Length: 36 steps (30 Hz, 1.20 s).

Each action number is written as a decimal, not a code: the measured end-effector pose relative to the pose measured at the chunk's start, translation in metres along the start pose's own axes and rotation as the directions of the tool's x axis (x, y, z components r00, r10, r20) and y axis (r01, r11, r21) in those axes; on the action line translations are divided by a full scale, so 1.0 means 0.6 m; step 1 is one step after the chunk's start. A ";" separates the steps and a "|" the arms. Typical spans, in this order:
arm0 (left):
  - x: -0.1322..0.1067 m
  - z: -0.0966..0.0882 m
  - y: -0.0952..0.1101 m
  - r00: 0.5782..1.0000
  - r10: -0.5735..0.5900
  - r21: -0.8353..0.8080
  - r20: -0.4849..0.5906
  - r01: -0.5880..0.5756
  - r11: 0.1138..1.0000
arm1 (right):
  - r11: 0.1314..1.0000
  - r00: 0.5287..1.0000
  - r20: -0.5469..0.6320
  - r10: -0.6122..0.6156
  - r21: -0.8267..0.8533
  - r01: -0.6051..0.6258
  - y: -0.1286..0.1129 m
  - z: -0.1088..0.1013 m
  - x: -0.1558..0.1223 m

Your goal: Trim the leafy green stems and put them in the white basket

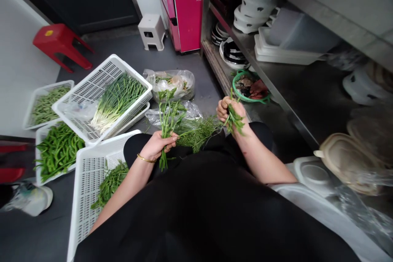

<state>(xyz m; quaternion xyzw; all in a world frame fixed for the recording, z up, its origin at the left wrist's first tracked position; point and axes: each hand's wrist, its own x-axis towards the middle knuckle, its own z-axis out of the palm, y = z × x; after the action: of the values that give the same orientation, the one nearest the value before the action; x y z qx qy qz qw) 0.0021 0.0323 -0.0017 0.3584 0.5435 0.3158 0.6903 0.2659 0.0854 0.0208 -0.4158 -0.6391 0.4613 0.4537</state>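
My left hand (pixel 158 144) is closed round the stems of a bunch of leafy green herbs (pixel 168 114) that stands upright above my knee. My right hand (pixel 229 110) is closed on a small clump of green sprigs (pixel 236 122), held apart to the right. A heap of fine feathery greens (pixel 196 133) lies between my hands on a clear plastic bag (pixel 187 111). Below my left arm, a white plastic basket (pixel 89 184) holds picked greens (pixel 110 182).
White baskets on the grey floor hold green onions (pixel 118 98), green peppers (pixel 58 149) and beans (pixel 46 102). A bag of scraps (pixel 172 84), a red stool (pixel 59 43) and a white stool (pixel 151 30) stand beyond. A steel shelf (pixel 285 77) with stacked dishes runs along the right.
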 end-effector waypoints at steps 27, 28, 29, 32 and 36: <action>0.019 0.042 -0.008 0.997 0.057 0.104 0.058 -0.063 0.993 | 0.745 0.922 0.377 -0.092 -0.588 0.315 -0.081 0.045 -0.009; 0.020 0.046 -0.007 0.996 0.067 0.117 0.063 -0.074 0.990 | 0.666 0.908 0.412 -0.073 -0.658 0.352 -0.076 0.068 -0.003; 0.019 0.049 -0.007 0.995 0.076 0.129 0.065 -0.084 0.988 | 0.595 0.895 0.445 -0.038 -0.709 0.378 -0.069 0.087 0.005; 0.013 0.048 -0.010 0.994 0.089 0.170 0.060 -0.098 0.981 | 0.511 0.872 0.489 0.029 -0.757 0.407 -0.047 0.117 0.028; 0.010 0.027 -0.022 0.997 0.066 0.179 0.027 -0.070 0.981 | 0.785 0.944 0.303 -0.128 -0.552 0.283 -0.049 0.069 0.043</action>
<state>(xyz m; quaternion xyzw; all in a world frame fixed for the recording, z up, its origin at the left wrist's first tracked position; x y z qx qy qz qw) 0.0199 0.0276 -0.0134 0.4406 0.5501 0.2852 0.6496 0.2166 0.0941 0.0477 -0.4016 -0.8436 0.2366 0.2667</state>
